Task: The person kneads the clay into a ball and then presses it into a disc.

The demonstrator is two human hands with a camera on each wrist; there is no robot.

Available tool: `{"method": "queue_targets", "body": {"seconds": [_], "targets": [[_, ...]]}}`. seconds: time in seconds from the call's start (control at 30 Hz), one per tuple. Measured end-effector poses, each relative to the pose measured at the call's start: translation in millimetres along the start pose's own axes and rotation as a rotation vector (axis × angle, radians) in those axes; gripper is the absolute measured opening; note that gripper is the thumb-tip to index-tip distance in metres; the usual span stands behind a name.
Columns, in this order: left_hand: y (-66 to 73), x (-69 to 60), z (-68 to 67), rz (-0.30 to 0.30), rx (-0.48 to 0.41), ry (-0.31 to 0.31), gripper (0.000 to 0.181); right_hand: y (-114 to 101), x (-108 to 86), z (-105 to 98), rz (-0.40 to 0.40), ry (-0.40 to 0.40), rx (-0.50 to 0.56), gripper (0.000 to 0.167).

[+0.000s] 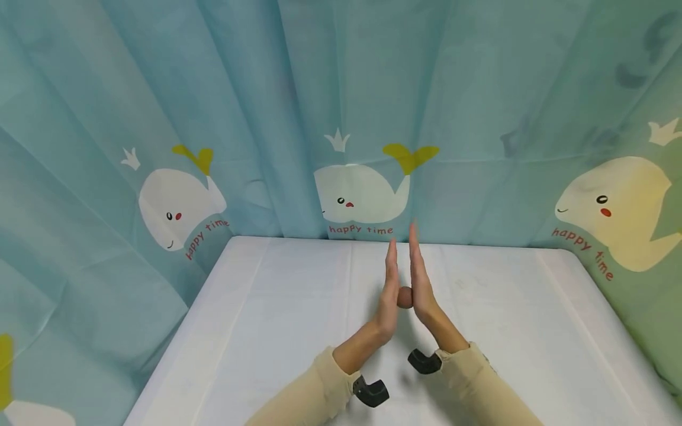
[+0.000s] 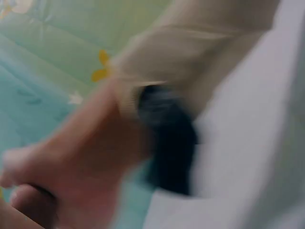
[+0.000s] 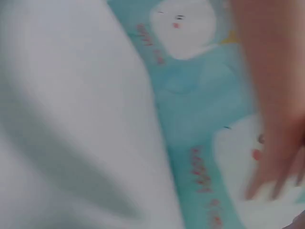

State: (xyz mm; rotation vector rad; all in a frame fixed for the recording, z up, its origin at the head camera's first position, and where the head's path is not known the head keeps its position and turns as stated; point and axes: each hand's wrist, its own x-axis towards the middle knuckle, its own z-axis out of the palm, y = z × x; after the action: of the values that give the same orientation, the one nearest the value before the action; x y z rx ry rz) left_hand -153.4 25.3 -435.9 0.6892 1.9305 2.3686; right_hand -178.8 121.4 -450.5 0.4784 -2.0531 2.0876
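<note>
A small brown ball [image 1: 405, 297] sits between my two palms, above the white table. My left hand [image 1: 390, 296] touches it from the left, fingers straight and pointing away from me. From the other side my right hand [image 1: 422, 287] presses on it, also with straight fingers, its tips reaching a little farther. The fingertips of the two hands stay slightly apart. In the left wrist view the ball [image 2: 33, 205] shows at the lower left, partly covered by blurred hands. A blurred forearm and fingers appear at the right of the right wrist view; whose side, I cannot tell.
The white table [image 1: 288, 307] reaches back to a blue-green curtain [image 1: 479, 118] printed with whales, which also hangs at the left and right. Black wrist devices [image 1: 371, 392] stick out from both beige sleeves [image 1: 309, 390].
</note>
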Motion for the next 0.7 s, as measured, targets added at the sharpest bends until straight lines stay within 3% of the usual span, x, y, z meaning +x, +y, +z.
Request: {"method": "queue_targets", "body": {"seconds": [0.1,0.23,0.37,0.43,0.53,0.7], "targets": [[-0.9,11.3,-8.8,0.041,0.03,0.035,0.061,1.4,-18.0,13.9,0.026,-0.037,0.028,0.053],[-15.9,24.7,-19.8,0.033,0.076,0.083,0.059,-15.4,-34.1,28.4,-0.01,-0.051,0.001,0.054],[-24.6,15.3,-15.0,-0.01,0.059,0.012,0.061,-27.9,-22.4,20.6,-0.062,-0.019,-0.055,0.055],[-20.5,7.7,-9.9,0.004,0.038,-0.029,0.062,-23.9,-10.5,12.2,-0.089,-0.009,-0.058,0.054],[-9.3,4.2,-7.8,0.036,0.018,-0.045,0.063,-7.4,-1.5,6.3,-0.06,-0.008,-0.026,0.054],[0.7,14.9,-17.5,0.067,0.03,-0.033,0.062,1.5,-22.2,22.4,0.016,-0.025,0.033,0.053]]}}
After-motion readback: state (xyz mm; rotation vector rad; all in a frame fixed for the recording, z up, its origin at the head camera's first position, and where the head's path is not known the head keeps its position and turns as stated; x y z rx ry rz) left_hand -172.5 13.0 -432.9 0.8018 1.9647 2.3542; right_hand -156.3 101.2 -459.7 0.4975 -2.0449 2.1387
